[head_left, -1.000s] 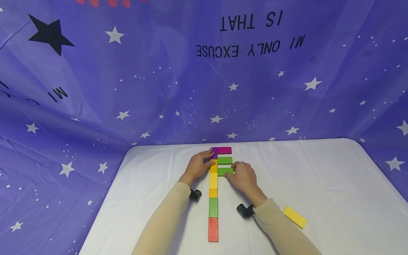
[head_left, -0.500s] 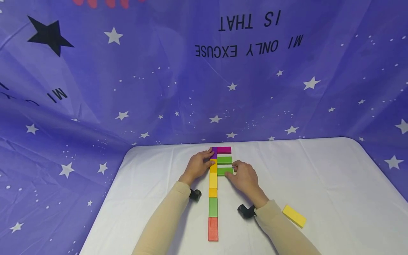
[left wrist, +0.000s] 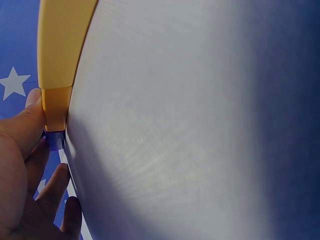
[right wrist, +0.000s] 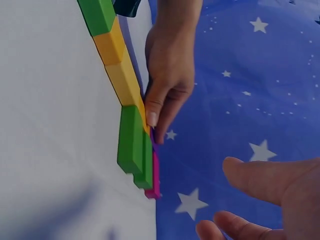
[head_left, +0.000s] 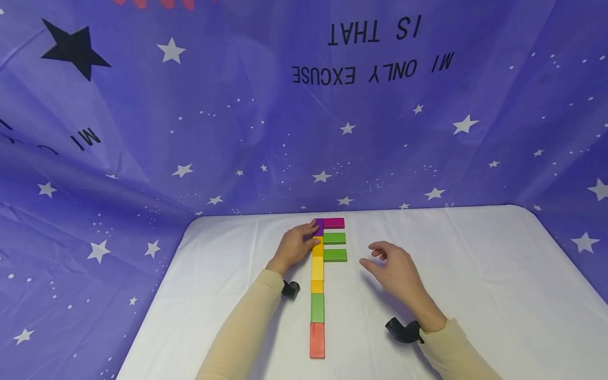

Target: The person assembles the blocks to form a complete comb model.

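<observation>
A line of coloured blocks runs down the table, from a purple block (head_left: pixel 320 227) at the far end to a red block (head_left: pixel 317 340) at the near end. My left hand (head_left: pixel 292 247) rests against its left side, thumb on the orange block (head_left: pixel 317 248) and fingertips at the purple one. A magenta block (head_left: pixel 334 223), a green block (head_left: pixel 334 238) and a second green block (head_left: pixel 335 255) stick out rightward, their inner ends against the line. Right of these, my right hand (head_left: pixel 396 269) hovers apart with nothing in it, thumb and fingers spread.
Lower in the line lie a yellow block (head_left: pixel 317 268), a short orange block (head_left: pixel 316 286) and a lighter green block (head_left: pixel 317 307). A white cloth covers the table (head_left: pixel 513 295). A purple star-patterned curtain (head_left: pixel 285 132) hangs behind and at the sides.
My right hand has let go of the nearer green block and moved right and toward me. The loose yellow block at right is out of sight now, where the right forearm lies. My left hand stays put.
</observation>
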Demonstrator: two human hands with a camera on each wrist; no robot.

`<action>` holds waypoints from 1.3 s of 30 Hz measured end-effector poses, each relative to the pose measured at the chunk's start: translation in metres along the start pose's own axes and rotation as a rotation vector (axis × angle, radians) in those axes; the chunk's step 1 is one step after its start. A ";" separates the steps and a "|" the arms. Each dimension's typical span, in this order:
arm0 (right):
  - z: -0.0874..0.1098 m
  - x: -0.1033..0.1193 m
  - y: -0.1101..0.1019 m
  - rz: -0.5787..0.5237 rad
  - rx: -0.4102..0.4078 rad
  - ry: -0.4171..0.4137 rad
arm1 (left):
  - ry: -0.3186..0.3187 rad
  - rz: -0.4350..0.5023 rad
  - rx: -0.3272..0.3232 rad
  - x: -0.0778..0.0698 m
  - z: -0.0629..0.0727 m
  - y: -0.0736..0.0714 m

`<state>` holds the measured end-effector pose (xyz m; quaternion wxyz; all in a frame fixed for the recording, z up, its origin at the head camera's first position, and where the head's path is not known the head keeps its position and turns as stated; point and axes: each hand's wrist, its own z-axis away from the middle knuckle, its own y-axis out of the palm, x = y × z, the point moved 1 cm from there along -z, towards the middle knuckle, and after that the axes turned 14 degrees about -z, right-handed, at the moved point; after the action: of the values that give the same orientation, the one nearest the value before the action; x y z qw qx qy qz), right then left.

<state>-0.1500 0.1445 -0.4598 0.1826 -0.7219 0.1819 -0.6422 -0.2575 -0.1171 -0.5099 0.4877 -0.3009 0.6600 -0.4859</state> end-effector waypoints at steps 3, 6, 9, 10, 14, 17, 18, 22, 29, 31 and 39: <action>0.008 0.000 -0.014 0.008 -0.015 -0.007 | 0.001 -0.002 0.002 0.000 0.000 0.000; 0.016 0.000 -0.026 0.021 -0.030 -0.015 | 0.007 -0.002 -0.008 -0.001 0.001 0.000; 0.025 -0.002 -0.037 0.025 -0.045 -0.016 | 0.011 0.002 -0.016 -0.001 0.001 0.000; 0.028 -0.002 -0.040 0.027 -0.048 -0.018 | 0.013 0.001 -0.019 -0.001 0.001 -0.001; 0.042 -0.007 -0.049 0.039 -0.058 -0.031 | 0.017 0.001 -0.023 0.000 0.001 -0.001; 0.052 -0.014 -0.053 0.055 -0.060 -0.062 | 0.024 -0.002 -0.030 0.001 0.000 -0.001; 0.056 -0.017 -0.054 0.061 -0.061 -0.072 | 0.026 -0.003 -0.033 0.002 0.000 0.000; 0.069 -0.031 -0.059 0.080 -0.065 -0.121 | 0.033 0.001 -0.029 0.003 0.000 0.001; 0.090 -0.056 -0.068 0.093 -0.082 -0.179 | 0.034 0.015 -0.028 0.002 0.000 0.001; 0.095 -0.061 -0.070 0.090 -0.083 -0.175 | 0.029 0.012 -0.021 0.002 0.000 0.001; 0.106 -0.070 -0.079 0.118 -0.057 -0.087 | 0.021 0.020 -0.013 0.002 0.000 0.000</action>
<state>-0.0505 0.2513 -0.4926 0.2072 -0.7420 0.2340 -0.5930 -0.2580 -0.1192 -0.5112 0.4837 -0.2925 0.6712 -0.4796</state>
